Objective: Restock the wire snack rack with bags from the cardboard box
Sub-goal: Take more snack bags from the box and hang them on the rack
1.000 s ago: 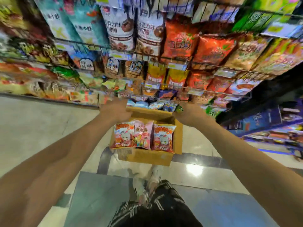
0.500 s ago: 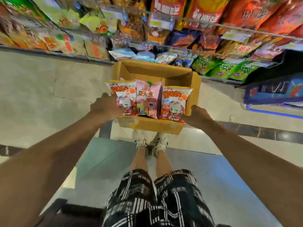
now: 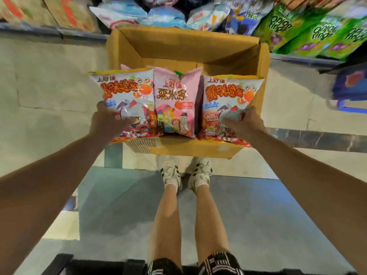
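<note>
Presently, the left hand (image 3: pixel 111 122) and right hand (image 3: pixel 241 124) are each seen grasping an orange-lettered bag (image 3: pixel 124 100) at either end of the row standing in the cardboard box (image 3: pixel 186 46), evidently for lifting toward the rack.

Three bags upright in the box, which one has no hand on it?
The pink bag in the middle. The left hand grips the left orange-and-white bag, and the right hand grips the matching bag on the right; the pink one stands untouched between them.
</note>
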Demonstrator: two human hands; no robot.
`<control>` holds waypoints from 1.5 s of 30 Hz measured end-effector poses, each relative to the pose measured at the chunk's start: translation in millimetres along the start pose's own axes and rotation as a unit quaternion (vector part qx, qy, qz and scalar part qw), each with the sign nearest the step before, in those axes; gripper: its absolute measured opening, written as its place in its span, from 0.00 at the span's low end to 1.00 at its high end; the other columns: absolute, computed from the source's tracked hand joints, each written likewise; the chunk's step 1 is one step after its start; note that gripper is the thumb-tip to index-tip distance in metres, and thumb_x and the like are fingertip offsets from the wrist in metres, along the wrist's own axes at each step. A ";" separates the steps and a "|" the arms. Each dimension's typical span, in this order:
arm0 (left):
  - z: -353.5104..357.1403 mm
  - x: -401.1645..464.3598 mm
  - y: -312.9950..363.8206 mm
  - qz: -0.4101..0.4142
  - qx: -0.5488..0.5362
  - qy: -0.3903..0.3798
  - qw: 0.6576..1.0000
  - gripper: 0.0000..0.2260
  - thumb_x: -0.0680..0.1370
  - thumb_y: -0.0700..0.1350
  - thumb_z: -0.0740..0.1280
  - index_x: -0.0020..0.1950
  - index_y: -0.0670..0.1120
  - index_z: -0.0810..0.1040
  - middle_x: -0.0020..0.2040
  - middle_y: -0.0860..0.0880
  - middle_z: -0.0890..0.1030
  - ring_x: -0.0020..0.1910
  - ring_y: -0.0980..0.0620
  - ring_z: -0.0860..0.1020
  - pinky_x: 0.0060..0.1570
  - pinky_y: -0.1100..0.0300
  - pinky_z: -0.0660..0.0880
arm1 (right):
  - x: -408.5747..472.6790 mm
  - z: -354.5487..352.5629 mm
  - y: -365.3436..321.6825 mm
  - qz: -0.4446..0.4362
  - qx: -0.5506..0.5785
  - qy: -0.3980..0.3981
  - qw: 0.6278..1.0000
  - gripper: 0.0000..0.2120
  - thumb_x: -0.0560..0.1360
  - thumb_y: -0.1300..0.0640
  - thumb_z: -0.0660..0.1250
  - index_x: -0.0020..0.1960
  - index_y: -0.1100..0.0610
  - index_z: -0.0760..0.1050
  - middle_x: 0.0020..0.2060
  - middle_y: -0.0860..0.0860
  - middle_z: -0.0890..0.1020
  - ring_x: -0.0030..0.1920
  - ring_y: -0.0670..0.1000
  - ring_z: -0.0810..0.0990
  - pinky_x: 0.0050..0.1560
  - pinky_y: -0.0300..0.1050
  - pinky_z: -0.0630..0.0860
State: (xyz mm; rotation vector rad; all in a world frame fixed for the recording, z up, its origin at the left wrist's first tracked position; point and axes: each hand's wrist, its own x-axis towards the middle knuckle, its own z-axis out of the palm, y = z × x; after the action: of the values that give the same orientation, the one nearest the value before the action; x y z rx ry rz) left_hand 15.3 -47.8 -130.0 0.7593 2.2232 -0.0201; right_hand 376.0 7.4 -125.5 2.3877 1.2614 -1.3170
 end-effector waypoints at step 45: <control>-476.5 -501.0 334.7 0.498 -0.199 0.072 0.841 0.37 0.72 0.50 0.77 0.76 0.44 0.64 0.69 0.46 0.73 0.61 0.44 0.75 0.57 0.49 0.73 | -490.2 -528.0 -149.9 -0.402 0.166 0.268 0.859 0.29 0.72 0.45 0.76 0.69 0.46 0.68 0.50 0.39 0.79 0.40 0.39 0.78 0.31 0.30 0.71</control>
State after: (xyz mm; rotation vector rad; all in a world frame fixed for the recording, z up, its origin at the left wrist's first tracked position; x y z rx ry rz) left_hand 135.6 85.8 616.8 1.5981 1.6113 0.9979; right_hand 472.5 57.9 602.2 2.6703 2.5988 -1.0844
